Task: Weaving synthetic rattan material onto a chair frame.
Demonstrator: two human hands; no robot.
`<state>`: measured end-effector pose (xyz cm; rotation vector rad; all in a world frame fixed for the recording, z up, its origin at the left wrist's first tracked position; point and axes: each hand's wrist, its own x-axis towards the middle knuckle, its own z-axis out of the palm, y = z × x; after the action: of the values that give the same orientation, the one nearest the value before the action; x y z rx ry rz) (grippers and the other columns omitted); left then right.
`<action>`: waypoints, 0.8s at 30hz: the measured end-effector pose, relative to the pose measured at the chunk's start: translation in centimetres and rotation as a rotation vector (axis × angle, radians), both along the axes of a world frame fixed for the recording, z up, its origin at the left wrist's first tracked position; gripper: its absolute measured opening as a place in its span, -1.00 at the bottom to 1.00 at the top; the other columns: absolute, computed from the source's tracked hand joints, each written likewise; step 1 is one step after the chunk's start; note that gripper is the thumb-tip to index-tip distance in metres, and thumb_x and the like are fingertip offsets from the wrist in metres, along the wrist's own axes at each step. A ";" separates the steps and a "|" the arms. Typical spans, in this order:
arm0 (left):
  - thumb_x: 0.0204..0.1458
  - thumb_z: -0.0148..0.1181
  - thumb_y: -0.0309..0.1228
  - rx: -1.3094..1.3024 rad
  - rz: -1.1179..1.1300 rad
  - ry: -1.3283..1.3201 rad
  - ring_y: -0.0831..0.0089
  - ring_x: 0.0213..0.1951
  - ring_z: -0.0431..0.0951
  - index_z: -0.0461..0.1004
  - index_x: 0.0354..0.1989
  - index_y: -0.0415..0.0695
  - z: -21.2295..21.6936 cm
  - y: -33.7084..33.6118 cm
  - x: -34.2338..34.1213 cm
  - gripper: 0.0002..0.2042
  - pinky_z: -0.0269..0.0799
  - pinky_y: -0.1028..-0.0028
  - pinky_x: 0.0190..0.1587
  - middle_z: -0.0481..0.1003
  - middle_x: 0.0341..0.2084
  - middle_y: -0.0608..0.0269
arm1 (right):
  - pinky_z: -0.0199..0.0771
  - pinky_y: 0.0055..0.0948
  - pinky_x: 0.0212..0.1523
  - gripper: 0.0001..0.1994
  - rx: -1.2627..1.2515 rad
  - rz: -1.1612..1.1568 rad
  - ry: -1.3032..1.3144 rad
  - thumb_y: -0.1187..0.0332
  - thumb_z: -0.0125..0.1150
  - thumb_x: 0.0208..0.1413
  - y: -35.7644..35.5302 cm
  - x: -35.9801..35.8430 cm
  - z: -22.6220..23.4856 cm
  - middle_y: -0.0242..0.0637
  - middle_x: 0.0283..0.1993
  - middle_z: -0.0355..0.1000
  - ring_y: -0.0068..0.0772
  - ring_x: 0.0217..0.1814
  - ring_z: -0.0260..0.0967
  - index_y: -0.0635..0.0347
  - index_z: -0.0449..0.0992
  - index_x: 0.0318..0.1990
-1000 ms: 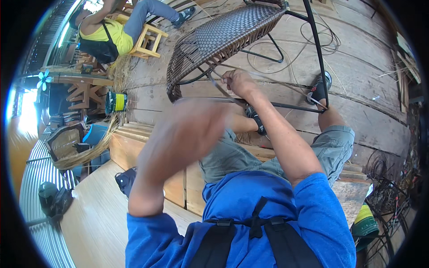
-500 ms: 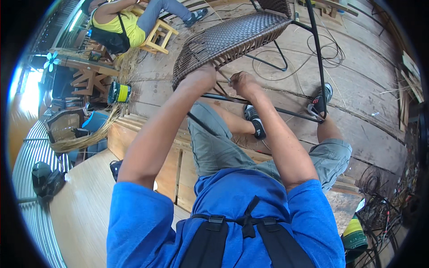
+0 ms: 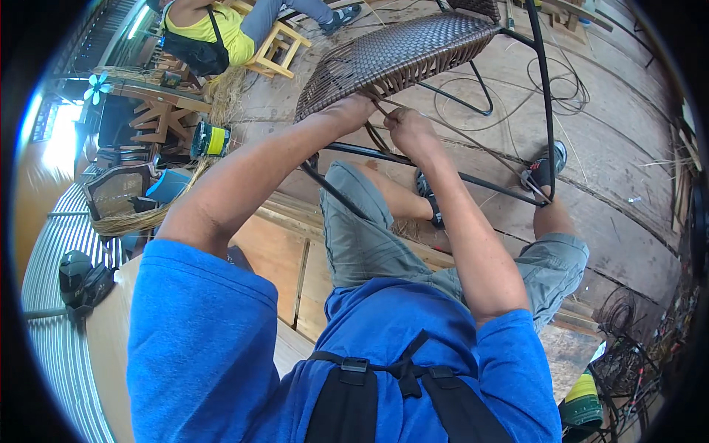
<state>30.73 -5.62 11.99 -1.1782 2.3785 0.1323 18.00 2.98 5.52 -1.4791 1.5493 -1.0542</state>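
A chair with a dark brown woven seat [image 3: 413, 52] and a black metal frame [image 3: 548, 111] stands tilted before my legs. My left hand [image 3: 356, 111] reaches under the seat's near edge, its fingers hidden by the weave. Close beside it, my right hand [image 3: 412, 131] is closed in a pinch on a brown weaving strand [image 3: 380, 105]. The strand runs up to the seat's underside, where several strands hang loose near both hands. A long length trails from there to the right, toward my foot.
Coiled strands [image 3: 565, 85] lie on the plank floor [image 3: 613, 170]. At the upper left, a person in a yellow top [image 3: 196, 33] sits by a wooden stool [image 3: 281, 50]. A green-and-yellow bucket [image 3: 210, 140] stands left; tangled black strands [image 3: 624, 340] lie lower right.
My left forearm has swung outward, its elbow going left. Both hands are now closer together under the seat edge, and a long strand shows stretched to the right. The view has shifted slightly.
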 end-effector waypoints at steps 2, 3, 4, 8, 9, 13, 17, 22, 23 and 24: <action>0.12 -0.26 -0.14 -0.030 -0.107 0.019 -0.09 -0.03 0.35 0.39 -0.14 -0.25 0.2 -0.4 0.3 -0.57 0.24 0.13 0.01 0.38 -0.14 -0.24 | 0.36 -0.17 -0.19 -0.76 0.037 -0.041 -0.042 0.32 -0.05 0.04 0.6 0.7 0.9 0.16 -0.32 0.41 0.09 -0.19 0.39 0.29 0.50 -0.31; 0.12 -0.25 -0.14 -0.008 -0.040 0.045 -0.10 -0.03 0.34 0.39 -0.16 -0.27 0.4 -0.1 0.1 -0.57 0.24 0.13 0.00 0.39 -0.15 -0.24 | 0.36 -0.16 -0.18 -0.74 0.073 -0.091 -0.082 0.30 -0.06 0.04 0.8 0.8 1.5 0.15 -0.32 0.41 0.10 -0.19 0.39 0.29 0.50 -0.33; 0.12 -0.25 -0.14 -0.003 -0.038 0.042 -0.10 -0.03 0.34 0.39 -0.16 -0.27 0.5 0.2 0.0 -0.57 0.24 0.13 0.00 0.39 -0.15 -0.24 | 0.34 -0.09 -0.10 -0.70 0.029 -0.086 -0.138 0.28 -0.13 0.07 0.7 0.5 1.3 0.21 -0.30 0.40 0.17 -0.18 0.37 0.33 0.49 -0.32; 0.11 -0.21 -0.12 0.014 0.063 0.439 -0.11 -0.10 0.38 0.39 -0.22 -0.29 -0.3 0.2 0.4 -0.58 0.26 0.15 -0.06 0.41 -0.24 -0.24 | 0.35 -0.09 -0.14 -0.71 -0.049 -0.099 -0.184 0.29 -0.09 0.06 0.3 -0.1 0.5 0.18 -0.31 0.40 0.19 -0.19 0.36 0.33 0.49 -0.31; 0.11 -0.21 -0.12 0.032 0.096 0.406 -0.11 -0.12 0.39 0.39 -0.22 -0.28 -0.3 0.0 0.2 -0.58 0.27 0.15 -0.09 0.41 -0.26 -0.24 | 0.35 -0.09 -0.14 -0.71 -0.045 -0.095 -0.185 0.29 -0.09 0.06 0.0 -0.5 0.0 0.18 -0.31 0.40 0.19 -0.19 0.36 0.33 0.49 -0.31; 0.11 -0.22 -0.11 0.090 0.046 0.429 -0.11 -0.14 0.39 0.37 -0.22 -0.27 -0.3 -0.8 0.4 -0.58 0.27 0.15 -0.11 0.41 -0.26 -0.22 | 0.34 -0.17 -0.28 -0.74 -0.067 -0.085 -0.122 0.27 -0.04 0.11 0.1 0.2 -0.7 0.13 -0.38 0.40 0.09 -0.28 0.39 0.31 0.46 -0.32; 0.12 -0.25 -0.14 0.054 0.001 0.358 -0.10 -0.01 0.31 0.34 -0.09 -0.19 -0.2 -0.5 -0.1 -0.60 0.23 0.17 -0.01 0.36 -0.13 -0.23 | 0.36 -0.03 -0.26 -0.78 -0.135 -0.069 -0.002 0.34 -0.10 0.10 1.2 0.0 0.0 0.21 -0.41 0.38 0.25 -0.29 0.36 0.32 0.42 -0.32; 0.07 -0.11 -0.04 0.089 0.156 0.264 0.03 0.10 0.28 0.32 0.06 -0.11 -1.5 -1.6 1.1 -0.51 0.13 0.28 0.14 0.32 0.04 -0.08 | 0.33 -0.01 -0.18 -0.74 -0.030 -0.051 0.005 0.29 -0.13 0.12 1.7 -0.4 0.9 0.22 -0.34 0.39 0.22 -0.20 0.35 0.32 0.42 -0.27; 0.07 -0.10 -0.05 0.093 0.159 0.247 0.04 0.11 0.27 0.32 0.06 -0.12 -1.4 -1.6 0.8 -0.52 0.13 0.29 0.15 0.32 0.04 -0.08 | 0.31 -0.01 -0.13 -0.72 0.016 -0.036 0.015 0.27 -0.13 0.13 1.8 -0.6 1.3 0.23 -0.30 0.39 0.20 -0.16 0.35 0.31 0.43 -0.26; 0.08 -0.09 -0.06 0.097 0.165 0.229 0.05 0.12 0.27 0.32 0.06 -0.12 -1.0 -1.5 0.5 -0.53 0.13 0.31 0.15 0.32 0.05 -0.08 | 0.31 -0.01 -0.13 -0.72 0.026 -0.037 0.019 0.27 -0.13 0.13 1.8 -0.6 1.3 0.23 -0.30 0.39 0.20 -0.16 0.35 0.31 0.43 -0.26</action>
<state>31.19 -7.07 10.94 -1.3751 2.4326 0.4544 17.44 4.77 6.84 -1.4524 1.6032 -1.0401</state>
